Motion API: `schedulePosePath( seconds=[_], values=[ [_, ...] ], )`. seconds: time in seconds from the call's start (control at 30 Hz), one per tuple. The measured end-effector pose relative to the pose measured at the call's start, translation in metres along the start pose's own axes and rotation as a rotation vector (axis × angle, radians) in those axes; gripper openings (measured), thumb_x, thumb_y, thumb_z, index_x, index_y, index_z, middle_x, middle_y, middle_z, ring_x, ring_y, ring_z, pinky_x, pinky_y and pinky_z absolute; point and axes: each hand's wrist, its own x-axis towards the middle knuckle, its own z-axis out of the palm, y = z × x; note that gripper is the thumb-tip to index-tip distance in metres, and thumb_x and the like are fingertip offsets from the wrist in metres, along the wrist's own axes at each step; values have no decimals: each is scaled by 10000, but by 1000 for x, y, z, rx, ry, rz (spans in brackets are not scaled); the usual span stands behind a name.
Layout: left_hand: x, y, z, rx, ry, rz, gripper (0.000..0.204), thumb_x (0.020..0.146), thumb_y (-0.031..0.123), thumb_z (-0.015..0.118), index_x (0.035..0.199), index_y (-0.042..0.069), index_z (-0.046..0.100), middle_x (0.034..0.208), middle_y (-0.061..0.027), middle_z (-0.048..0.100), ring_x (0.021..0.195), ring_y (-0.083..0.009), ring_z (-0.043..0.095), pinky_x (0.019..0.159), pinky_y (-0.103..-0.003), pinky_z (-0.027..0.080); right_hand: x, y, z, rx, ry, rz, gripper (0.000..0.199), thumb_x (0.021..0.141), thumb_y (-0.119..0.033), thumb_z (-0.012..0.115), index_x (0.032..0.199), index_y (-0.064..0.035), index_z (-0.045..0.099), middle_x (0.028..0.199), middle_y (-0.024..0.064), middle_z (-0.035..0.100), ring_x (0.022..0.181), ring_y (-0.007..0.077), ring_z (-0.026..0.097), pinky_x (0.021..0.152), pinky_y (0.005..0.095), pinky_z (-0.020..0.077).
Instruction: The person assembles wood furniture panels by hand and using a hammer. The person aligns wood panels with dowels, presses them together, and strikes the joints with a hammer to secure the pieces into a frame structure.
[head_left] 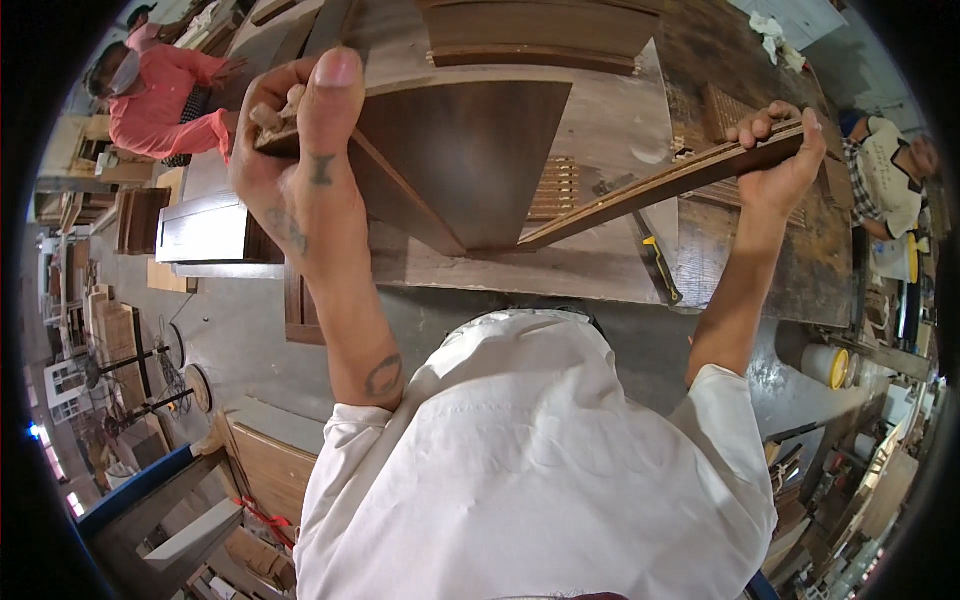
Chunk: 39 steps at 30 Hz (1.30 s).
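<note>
My left hand (315,120) is closed on the raised end of a dark brown wooden board, which slants down to the table's near edge. A pale crumpled bit shows at its fingers; I cannot make out what it is. My right hand (780,150) grips the upper end of another brown board (650,190) with a grooved pale edge, fingers over the top and thumb at the end. Between the two boards stands a broad dark brown panel (460,150). The boards' lower ends come close together near the table edge; how they join is unclear.
A hammer (655,262) with a black and yellow handle lies on the worktable (745,260), right of the boards. Stacked brown drawer-like parts (535,35) lie at the far side. One person (165,100) in a coral top is at left, another (890,165) at right. A white bucket (825,365) stands on the floor.
</note>
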Motion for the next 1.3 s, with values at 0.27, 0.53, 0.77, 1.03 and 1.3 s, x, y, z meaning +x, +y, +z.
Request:
schedulePosePath(
  seconds=[0.27,0.53,0.77,1.03,1.3],
  values=[
    [-3,6,-3,30,-9,-19,376,761,334,785,818,-1,625,748,27,540,691,-60,490,682,-183,389,-19,-2,43,-63,-78,-53,404,902,-446,499,878,-45,545,657,94,531,574,221,520,609,411,463],
    [-5,7,-5,16,-70,-48,385,771,334,779,854,-2,611,750,27,534,686,-56,474,669,-179,389,-52,-6,86,-82,-197,-99,414,902,-444,515,870,-32,539,728,164,602,656,283,629,639,396,528],
    [-6,6,-8,-42,-80,-93,354,774,294,782,861,-2,608,744,34,538,676,-48,468,659,-168,380,-59,12,124,-287,-396,-286,446,937,-454,451,871,-23,542,946,245,637,853,350,649,802,453,525],
    [-6,9,-15,-25,-115,-56,276,797,208,746,902,-4,604,793,19,549,732,-51,486,672,-164,385,-79,13,165,-6,-467,-136,412,902,-423,538,880,-12,531,951,295,643,853,297,649,830,395,504],
    [-4,19,-26,6,-124,-97,312,808,235,748,889,-5,566,699,31,519,628,-23,455,560,-160,363,-82,13,180,-138,-458,-189,312,853,-240,716,901,-9,513,871,219,682,788,210,665,696,305,523]
  ],
)
